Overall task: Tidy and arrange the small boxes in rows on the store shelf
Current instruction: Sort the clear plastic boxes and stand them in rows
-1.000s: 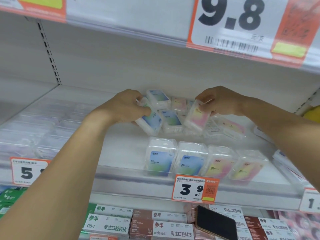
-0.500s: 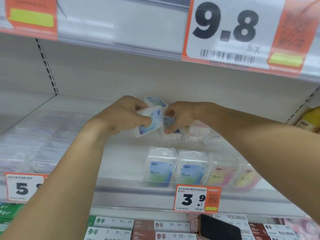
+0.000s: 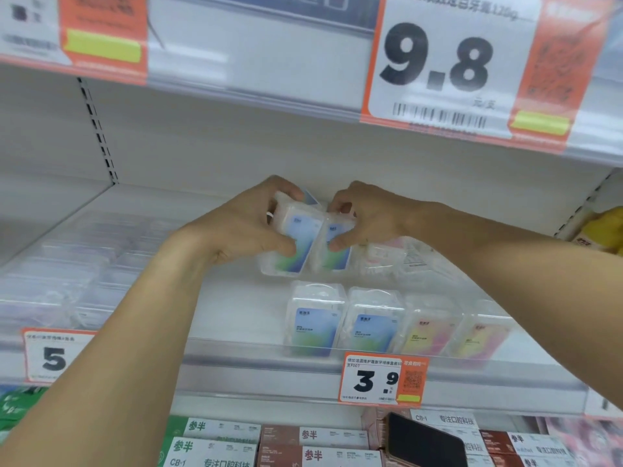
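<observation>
Head camera: left hand grips one blue-labelled clear box, right hand pinches another, boxes touching above the shelf.

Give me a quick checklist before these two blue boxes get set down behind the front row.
1. Left hand grips its blue box: ok.
2. Right hand grips the second blue box: ok.
3. Both boxes upright and square: not ok, they tilt toward each other.
4. Front row standing in line, two blue then two pink-yellow: ok.
5. Bare shelf between held boxes and front row: ok.
6. Loose pink boxes at the back tidy: not ok, lying jumbled.
</observation>
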Demonstrator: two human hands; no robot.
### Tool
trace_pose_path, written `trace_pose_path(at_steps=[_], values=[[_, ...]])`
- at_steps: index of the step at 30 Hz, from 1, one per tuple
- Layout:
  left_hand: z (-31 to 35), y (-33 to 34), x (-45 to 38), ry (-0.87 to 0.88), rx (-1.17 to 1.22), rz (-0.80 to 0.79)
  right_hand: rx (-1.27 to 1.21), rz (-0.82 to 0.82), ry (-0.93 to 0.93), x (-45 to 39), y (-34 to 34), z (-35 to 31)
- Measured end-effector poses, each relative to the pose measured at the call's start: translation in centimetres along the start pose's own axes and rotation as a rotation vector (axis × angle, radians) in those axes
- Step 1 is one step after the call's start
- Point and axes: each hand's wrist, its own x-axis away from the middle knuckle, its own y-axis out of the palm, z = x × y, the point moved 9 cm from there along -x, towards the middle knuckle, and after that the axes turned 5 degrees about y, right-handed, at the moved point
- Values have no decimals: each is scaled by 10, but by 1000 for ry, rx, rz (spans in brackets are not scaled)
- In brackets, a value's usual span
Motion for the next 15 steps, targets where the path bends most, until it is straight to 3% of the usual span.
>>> trace_pose_path(at_steps=[3, 9, 15], values=[[0, 13, 0, -5, 27, -53, -100, 1, 19, 14, -10, 8], [-10, 33, 0, -133, 66, -127, -235, -265, 71, 34, 7, 20], [-16, 39, 0, -154, -38, -196, -337, -279, 79, 45, 12, 19]])
